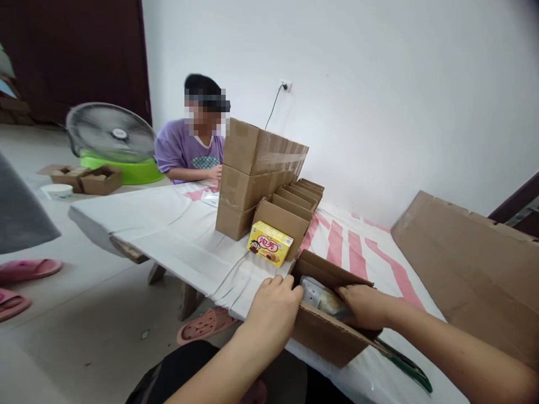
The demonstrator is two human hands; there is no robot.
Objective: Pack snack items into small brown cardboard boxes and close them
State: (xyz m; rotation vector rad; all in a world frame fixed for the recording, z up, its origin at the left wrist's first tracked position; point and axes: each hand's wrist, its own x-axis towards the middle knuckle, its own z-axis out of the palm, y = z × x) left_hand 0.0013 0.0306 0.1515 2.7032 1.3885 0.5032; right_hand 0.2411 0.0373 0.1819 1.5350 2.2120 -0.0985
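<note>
An open cardboard box point(332, 336) sits at the near edge of the table in front of me. My left hand point(273, 303) has its fingers curled over the box's left edge. Inside lies a clear plastic packet point(322, 296) with pale contents I cannot make out. My right hand point(364, 306) reaches into the box at the packet's right end; its fingers are mostly hidden, so its grip does not show. Just beyond the box, a yellow snack box point(269, 243) with red lettering leans against an open carton point(282, 216).
Taped cardboard boxes point(240, 182) form a tall stack, with a row of open cartons beside it. A person in a purple shirt point(179, 146) sits behind. A green-handled tool point(406, 365) lies at right near a large cardboard sheet point(471, 264). A fan point(113, 134) stands on the floor.
</note>
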